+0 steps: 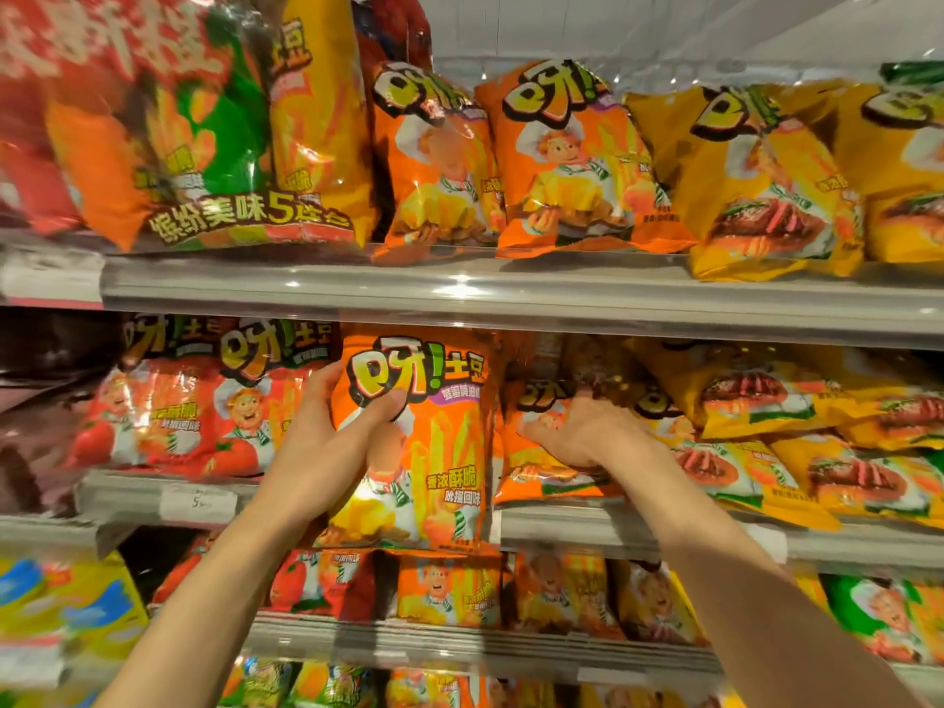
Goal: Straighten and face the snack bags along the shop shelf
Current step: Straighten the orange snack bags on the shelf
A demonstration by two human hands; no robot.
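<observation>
My left hand (327,442) grips an upright orange snack bag (439,452) by its left edge, thumb across its front, holding it in front of the middle shelf (587,534). To its right, my right hand (587,431) reaches into the shelf and presses on a slumped orange bag (541,477) lying there; its fingers are blurred and partly hidden. Red tomato-flavour bags (168,416) stand at the left of that shelf. Yellow steak-flavour bags (817,442) lie tilted and piled at the right.
The upper shelf (511,293) carries orange bags (567,161), yellow bags (756,181) and a large multipack (204,145) at the left. A lower shelf (459,651) holds more small bags. A price tag (196,503) sits on the middle shelf's rail.
</observation>
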